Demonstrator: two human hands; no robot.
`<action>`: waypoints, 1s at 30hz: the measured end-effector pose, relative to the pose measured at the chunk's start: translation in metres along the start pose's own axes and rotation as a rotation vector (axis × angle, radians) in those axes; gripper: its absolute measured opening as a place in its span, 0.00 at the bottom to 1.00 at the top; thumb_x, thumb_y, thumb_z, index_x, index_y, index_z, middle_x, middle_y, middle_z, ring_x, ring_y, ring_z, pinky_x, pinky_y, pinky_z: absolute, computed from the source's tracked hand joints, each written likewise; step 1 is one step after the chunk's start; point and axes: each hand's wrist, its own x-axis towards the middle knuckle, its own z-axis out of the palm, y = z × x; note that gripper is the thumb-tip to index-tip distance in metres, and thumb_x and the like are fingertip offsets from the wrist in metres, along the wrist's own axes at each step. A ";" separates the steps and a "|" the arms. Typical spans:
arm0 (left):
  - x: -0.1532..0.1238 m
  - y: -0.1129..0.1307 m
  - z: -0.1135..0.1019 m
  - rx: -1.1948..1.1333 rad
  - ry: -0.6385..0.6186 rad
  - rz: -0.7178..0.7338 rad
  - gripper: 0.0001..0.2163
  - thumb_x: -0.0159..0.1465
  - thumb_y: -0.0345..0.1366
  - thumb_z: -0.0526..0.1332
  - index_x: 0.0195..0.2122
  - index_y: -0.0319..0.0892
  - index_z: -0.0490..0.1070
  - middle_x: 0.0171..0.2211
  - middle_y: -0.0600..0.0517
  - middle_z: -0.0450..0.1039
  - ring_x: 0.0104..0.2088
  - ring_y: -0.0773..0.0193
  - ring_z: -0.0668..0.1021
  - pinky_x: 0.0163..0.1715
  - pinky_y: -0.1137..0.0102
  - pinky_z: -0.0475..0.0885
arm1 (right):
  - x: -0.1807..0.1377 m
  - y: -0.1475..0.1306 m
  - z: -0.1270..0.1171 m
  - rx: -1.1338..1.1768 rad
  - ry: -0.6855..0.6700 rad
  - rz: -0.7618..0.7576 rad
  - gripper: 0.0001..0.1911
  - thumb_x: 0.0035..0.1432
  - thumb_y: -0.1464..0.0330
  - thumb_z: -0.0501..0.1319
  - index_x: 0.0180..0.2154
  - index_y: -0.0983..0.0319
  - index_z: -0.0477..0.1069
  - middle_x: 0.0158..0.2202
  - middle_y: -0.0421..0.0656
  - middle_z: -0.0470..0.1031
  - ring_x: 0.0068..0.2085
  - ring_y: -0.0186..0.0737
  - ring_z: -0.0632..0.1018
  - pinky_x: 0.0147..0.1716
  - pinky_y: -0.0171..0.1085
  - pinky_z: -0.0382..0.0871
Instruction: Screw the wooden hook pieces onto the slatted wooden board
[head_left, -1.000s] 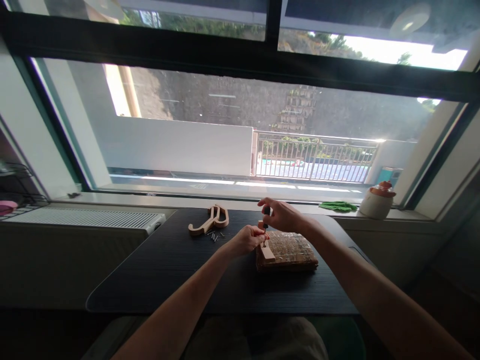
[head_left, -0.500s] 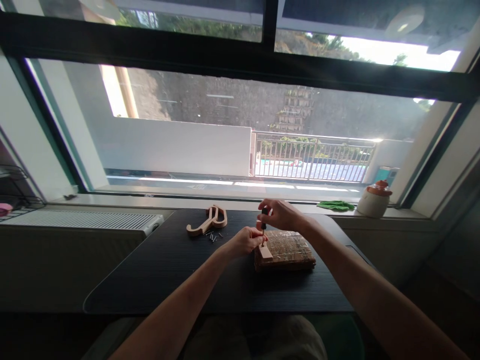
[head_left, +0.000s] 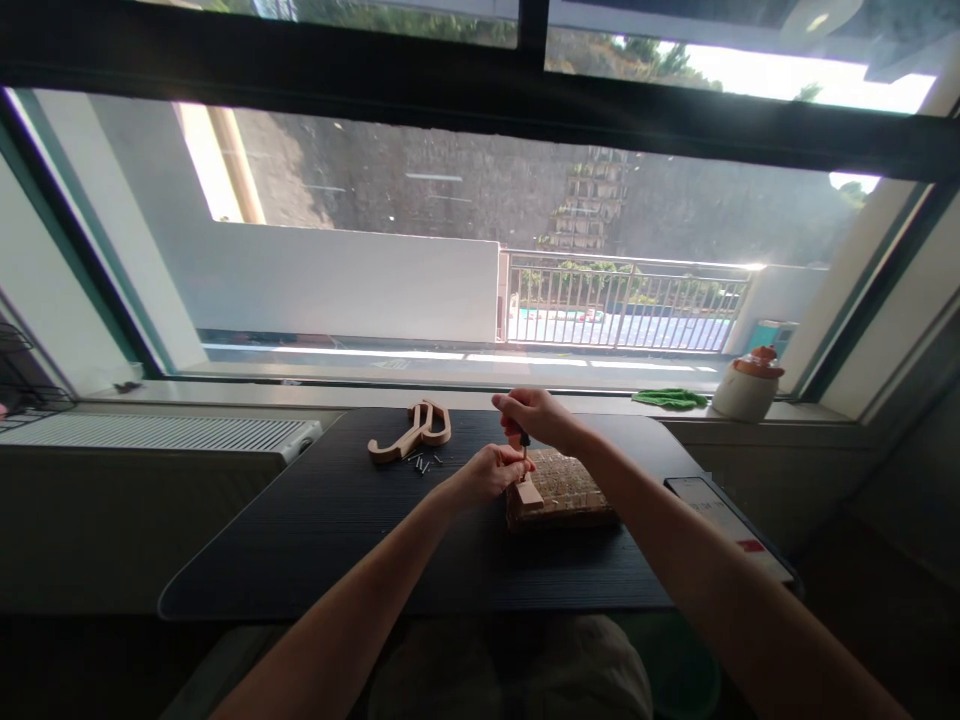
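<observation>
A brown patterned block point(head_left: 566, 492) lies on the black table point(head_left: 337, 540). A small pale wooden piece point(head_left: 529, 493) rests on its left edge. My left hand point(head_left: 489, 470) is closed in a pinch at that piece, holding something too small to make out. My right hand point(head_left: 534, 415) is closed round the dark handle of a small screwdriver point(head_left: 524, 442), which stands upright with its tip down at the wooden piece.
Curved wooden parts point(head_left: 411, 432) and several loose screws point(head_left: 421, 462) lie at the table's far left. A phone point(head_left: 724, 522) rests at the right edge. On the sill stand a white jar with an orange lid point(head_left: 746, 386) and a green cloth point(head_left: 669, 399). A radiator point(head_left: 157, 435) is at the left.
The view has tilted down a little and shifted, bringing the phone into sight. Both hands stay at the wooden piece; the right hand has turned slightly on the screwdriver.
</observation>
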 end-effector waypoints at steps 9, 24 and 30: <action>-0.007 -0.004 -0.003 0.038 0.019 0.062 0.14 0.58 0.40 0.55 0.32 0.34 0.73 0.30 0.48 0.73 0.31 0.65 0.72 0.31 0.72 0.65 | 0.015 0.013 0.043 0.379 0.379 -0.041 0.19 0.51 0.60 0.54 0.15 0.60 0.52 0.12 0.31 0.50 0.13 0.24 0.51 0.12 0.29 0.46; -0.008 0.001 0.003 0.076 0.067 -0.038 0.14 0.55 0.42 0.58 0.31 0.34 0.74 0.23 0.50 0.72 0.28 0.64 0.71 0.28 0.72 0.65 | 0.007 0.013 0.037 0.402 0.430 -0.035 0.17 0.49 0.62 0.53 0.15 0.59 0.51 0.12 0.32 0.49 0.13 0.25 0.52 0.12 0.30 0.47; -0.010 0.000 0.002 0.073 0.037 -0.017 0.15 0.56 0.42 0.56 0.33 0.33 0.74 0.26 0.49 0.73 0.28 0.64 0.71 0.29 0.72 0.65 | 0.009 0.017 0.043 0.390 0.450 -0.042 0.17 0.50 0.62 0.53 0.15 0.60 0.51 0.12 0.31 0.49 0.14 0.25 0.51 0.13 0.30 0.46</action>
